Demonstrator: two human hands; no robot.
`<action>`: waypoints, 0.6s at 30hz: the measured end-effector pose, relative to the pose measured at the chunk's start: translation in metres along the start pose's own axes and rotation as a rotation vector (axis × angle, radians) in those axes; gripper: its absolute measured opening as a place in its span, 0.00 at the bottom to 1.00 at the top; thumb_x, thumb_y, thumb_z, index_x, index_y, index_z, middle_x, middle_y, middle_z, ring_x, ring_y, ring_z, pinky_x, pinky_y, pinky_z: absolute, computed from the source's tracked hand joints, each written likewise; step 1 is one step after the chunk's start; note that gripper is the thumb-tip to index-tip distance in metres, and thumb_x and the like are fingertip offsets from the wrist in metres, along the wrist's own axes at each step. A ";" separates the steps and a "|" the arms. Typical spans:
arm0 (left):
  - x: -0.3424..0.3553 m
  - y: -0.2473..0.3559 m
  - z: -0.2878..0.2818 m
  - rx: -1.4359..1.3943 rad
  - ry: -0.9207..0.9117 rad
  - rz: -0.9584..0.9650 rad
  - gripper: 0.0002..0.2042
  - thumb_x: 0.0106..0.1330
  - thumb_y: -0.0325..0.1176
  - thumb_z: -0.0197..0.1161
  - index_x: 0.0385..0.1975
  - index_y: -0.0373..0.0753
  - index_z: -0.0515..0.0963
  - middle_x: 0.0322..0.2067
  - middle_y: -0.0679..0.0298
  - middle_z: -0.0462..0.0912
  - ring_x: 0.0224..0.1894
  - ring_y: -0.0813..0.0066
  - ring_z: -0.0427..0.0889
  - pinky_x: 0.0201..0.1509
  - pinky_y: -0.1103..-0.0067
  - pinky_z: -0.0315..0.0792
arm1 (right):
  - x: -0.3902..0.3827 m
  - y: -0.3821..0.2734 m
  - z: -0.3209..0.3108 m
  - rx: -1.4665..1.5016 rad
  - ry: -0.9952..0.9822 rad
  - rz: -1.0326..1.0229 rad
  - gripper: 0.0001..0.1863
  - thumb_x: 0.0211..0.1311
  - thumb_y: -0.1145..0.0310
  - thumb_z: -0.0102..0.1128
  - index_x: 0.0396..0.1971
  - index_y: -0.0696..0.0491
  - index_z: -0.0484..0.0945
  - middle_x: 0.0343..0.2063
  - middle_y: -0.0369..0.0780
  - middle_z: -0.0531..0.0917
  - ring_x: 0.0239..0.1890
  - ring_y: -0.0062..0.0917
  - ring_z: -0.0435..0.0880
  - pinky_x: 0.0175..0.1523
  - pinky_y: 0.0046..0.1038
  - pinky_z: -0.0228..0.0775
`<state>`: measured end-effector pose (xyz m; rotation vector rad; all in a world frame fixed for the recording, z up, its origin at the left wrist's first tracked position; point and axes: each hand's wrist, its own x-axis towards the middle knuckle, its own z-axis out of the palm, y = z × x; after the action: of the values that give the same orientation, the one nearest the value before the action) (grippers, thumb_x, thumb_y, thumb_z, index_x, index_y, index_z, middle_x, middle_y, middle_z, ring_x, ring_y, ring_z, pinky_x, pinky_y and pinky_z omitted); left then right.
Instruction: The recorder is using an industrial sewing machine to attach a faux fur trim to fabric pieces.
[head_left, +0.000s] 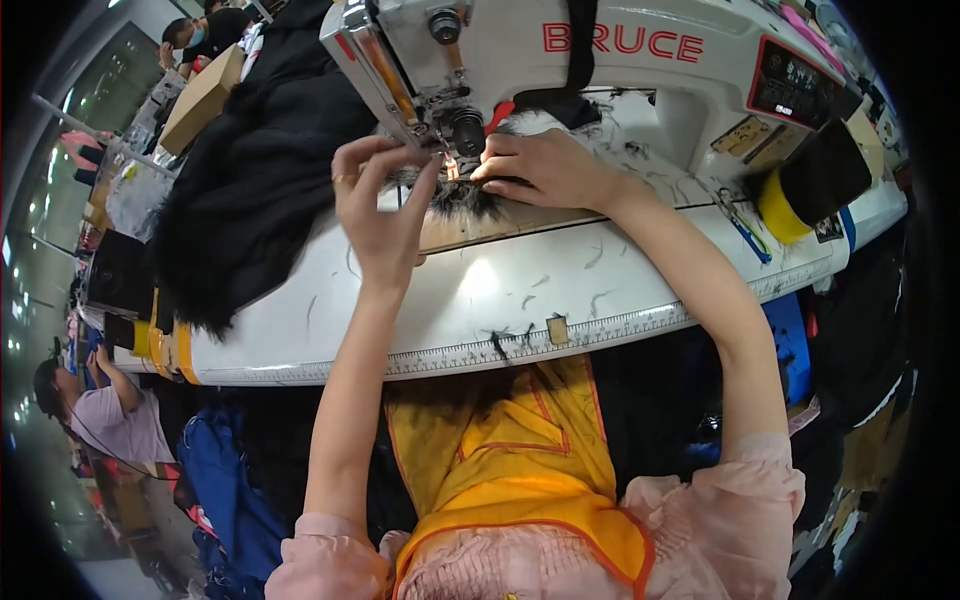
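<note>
Fingers of the left hand point(382, 225) curl close to the thumb; those of the right hand point(555, 170) bunch against shaggy black fur point(468, 203), paler in places, under the sewing machine point(690, 75). Whether either pinches it, I cannot tell. Farther out, a cardboard box point(203, 100) hides its inside.

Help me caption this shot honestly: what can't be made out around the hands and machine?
All in the head view:
Surface beneath the black fur: covered by the fur.
What lies under the right hand: covered by the hand.
Whether the left hand pinches anything: too small to tell.
Top of the sewing machine: cut off by the upper edge.
</note>
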<state>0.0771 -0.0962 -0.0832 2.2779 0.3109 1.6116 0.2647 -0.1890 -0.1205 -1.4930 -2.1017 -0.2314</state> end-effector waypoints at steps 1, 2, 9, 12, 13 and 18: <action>-0.003 -0.001 -0.009 0.052 -0.038 0.116 0.08 0.45 0.23 0.71 0.24 0.39 0.79 0.32 0.68 0.77 0.34 0.74 0.74 0.35 0.81 0.69 | 0.000 0.004 0.000 -0.002 -0.007 0.002 0.09 0.60 0.60 0.55 0.35 0.47 0.79 0.33 0.32 0.75 0.31 0.27 0.79 0.30 0.28 0.71; -0.008 0.000 -0.016 0.097 -0.122 0.225 0.08 0.44 0.23 0.71 0.24 0.40 0.78 0.34 0.68 0.79 0.34 0.74 0.75 0.34 0.81 0.69 | -0.001 0.008 -0.002 0.000 0.006 0.012 0.09 0.60 0.60 0.55 0.35 0.47 0.79 0.33 0.32 0.75 0.31 0.27 0.79 0.30 0.28 0.71; 0.004 -0.043 -0.011 0.208 -0.472 0.404 0.08 0.48 0.25 0.68 0.26 0.39 0.75 0.29 0.65 0.80 0.27 0.70 0.78 0.29 0.80 0.70 | -0.002 0.004 -0.010 -0.001 -0.047 0.019 0.10 0.61 0.60 0.54 0.34 0.49 0.79 0.33 0.31 0.75 0.31 0.25 0.79 0.32 0.27 0.71; -0.020 -0.034 0.014 -0.165 -0.557 -0.382 0.07 0.53 0.28 0.66 0.31 0.35 0.77 0.26 0.66 0.80 0.27 0.80 0.77 0.27 0.84 0.68 | 0.003 0.010 -0.006 0.165 -0.053 0.092 0.09 0.60 0.66 0.53 0.36 0.51 0.79 0.34 0.34 0.76 0.34 0.27 0.78 0.38 0.26 0.71; -0.016 -0.012 0.027 -0.327 -0.618 -0.626 0.08 0.55 0.28 0.65 0.32 0.34 0.78 0.25 0.66 0.80 0.28 0.84 0.77 0.28 0.85 0.67 | 0.002 0.014 -0.009 0.153 -0.062 0.095 0.09 0.60 0.66 0.53 0.36 0.51 0.79 0.34 0.34 0.76 0.34 0.27 0.78 0.38 0.26 0.71; -0.036 0.047 0.026 -0.774 -0.856 -0.873 0.06 0.58 0.30 0.63 0.32 0.36 0.79 0.25 0.69 0.80 0.27 0.86 0.71 0.30 0.86 0.65 | 0.002 -0.013 -0.036 0.902 0.047 0.523 0.14 0.59 0.67 0.55 0.44 0.50 0.79 0.30 0.34 0.80 0.26 0.16 0.72 0.31 0.18 0.64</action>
<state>0.0890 -0.1560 -0.1042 1.6159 0.3054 0.1876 0.2641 -0.2084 -0.0871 -1.3375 -1.3688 0.7633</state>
